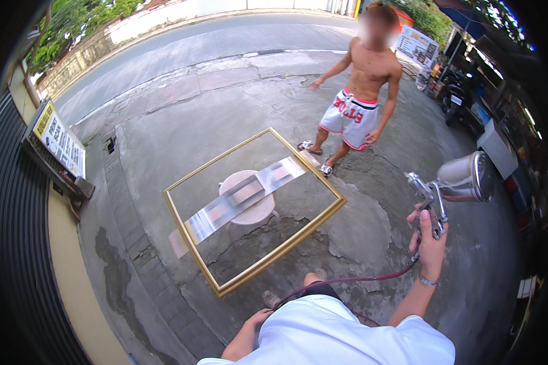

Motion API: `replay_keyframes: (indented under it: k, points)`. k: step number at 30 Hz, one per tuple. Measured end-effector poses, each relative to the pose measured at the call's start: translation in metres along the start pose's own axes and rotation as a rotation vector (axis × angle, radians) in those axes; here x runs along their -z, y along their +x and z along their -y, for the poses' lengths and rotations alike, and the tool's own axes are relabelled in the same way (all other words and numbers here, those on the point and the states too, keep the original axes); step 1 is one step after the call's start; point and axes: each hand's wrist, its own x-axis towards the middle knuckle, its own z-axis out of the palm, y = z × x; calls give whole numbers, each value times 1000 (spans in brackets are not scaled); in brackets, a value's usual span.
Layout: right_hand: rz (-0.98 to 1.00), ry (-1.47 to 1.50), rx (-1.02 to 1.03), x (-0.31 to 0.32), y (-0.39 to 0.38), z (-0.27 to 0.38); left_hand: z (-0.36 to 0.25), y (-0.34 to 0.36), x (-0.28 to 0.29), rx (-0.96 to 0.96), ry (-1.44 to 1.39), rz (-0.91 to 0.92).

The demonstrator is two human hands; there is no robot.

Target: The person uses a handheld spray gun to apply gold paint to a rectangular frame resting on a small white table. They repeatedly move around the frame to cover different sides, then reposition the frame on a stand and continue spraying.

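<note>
My right hand [431, 240] is wrapped round the handle of a metal spray gun [431, 201], raised at the right. A silver cup [466, 177] is fixed to the gun. From its handle a dark red hose [353, 279] runs left across my front to my left hand [260, 317], which looks closed on it beside my white shirt; its fingers are partly hidden. Ahead of me a gold rectangular frame [280, 248] rests on a long flat strip [210, 224] with silvery and pinkish patches. The strip lies across a round pale stool [259, 214]. Both hands are apart from the frame.
Another person [365, 91] in white and red shorts stands beyond the frame's far right corner. Cracked concrete [359, 225] surrounds the stool. A sign box [61, 143] stands by the shutter [18, 231] at left. A motorcycle [453, 97] is parked at far right.
</note>
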Motion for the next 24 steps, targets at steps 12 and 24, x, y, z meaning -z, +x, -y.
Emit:
replay_keyframes:
  k: [12,24]
  points:
    - [76,91,-99,82,-30,-49,99,29,18,10,234,-473]
    - [440,201,-365,179,-137,-178,19,38,-222,-180,512,-463]
